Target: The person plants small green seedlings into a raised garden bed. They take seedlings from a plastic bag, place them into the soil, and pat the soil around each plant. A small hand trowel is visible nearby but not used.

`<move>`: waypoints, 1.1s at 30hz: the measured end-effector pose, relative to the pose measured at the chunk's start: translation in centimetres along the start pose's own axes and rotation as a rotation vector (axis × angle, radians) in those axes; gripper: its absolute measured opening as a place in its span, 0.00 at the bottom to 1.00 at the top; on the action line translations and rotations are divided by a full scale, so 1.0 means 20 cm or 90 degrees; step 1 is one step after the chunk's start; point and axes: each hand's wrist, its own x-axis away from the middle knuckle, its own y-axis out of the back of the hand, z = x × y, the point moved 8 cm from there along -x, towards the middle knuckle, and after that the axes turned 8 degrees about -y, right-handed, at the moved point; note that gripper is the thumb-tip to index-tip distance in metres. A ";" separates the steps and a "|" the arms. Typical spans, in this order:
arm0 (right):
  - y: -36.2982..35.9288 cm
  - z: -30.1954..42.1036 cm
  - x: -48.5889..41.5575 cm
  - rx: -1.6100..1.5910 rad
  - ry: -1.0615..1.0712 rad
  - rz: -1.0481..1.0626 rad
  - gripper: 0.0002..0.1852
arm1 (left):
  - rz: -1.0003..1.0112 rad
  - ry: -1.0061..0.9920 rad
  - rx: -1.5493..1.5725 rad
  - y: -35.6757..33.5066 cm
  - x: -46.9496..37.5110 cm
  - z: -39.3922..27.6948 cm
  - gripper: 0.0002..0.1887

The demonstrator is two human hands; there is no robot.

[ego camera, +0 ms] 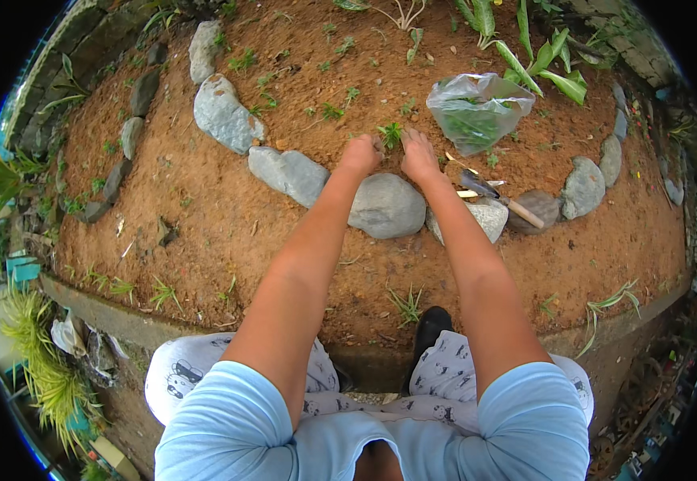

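Observation:
A small green seedling (pixel 391 135) stands in the reddish soil between my two hands. My left hand (pixel 363 154) is at the soil just left of it, fingers curled down; my right hand (pixel 419 154) touches the ground close on its right. The fingertips of both are partly hidden, so whether they pinch anything does not show. To the right, a clear plastic bag (pixel 474 117) with green plants inside rests on the soil. Below the bag lies a hand trowel (pixel 526 213) with a dark blade and a wooden handle, across the stones.
A curved row of stones, with a large grey stone (pixel 387 206) below my hands, borders the soil. Small seedlings (pixel 331 112) grow to the left. Broad-leaved plants (pixel 550 66) stand at the upper right. A concrete edge (pixel 102 309) runs along the near side.

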 end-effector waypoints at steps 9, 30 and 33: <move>-0.07 -0.01 -0.02 -0.170 -0.087 0.249 0.22 | -0.037 -0.019 -0.046 0.02 0.00 -0.01 0.09; -0.07 -0.03 -0.03 -0.110 -0.106 0.186 0.44 | 0.098 0.061 -0.121 0.27 -0.12 0.11 0.16; -0.03 0.04 0.01 -0.087 -0.103 0.166 0.46 | 0.009 0.131 -0.251 0.31 -0.08 0.21 0.17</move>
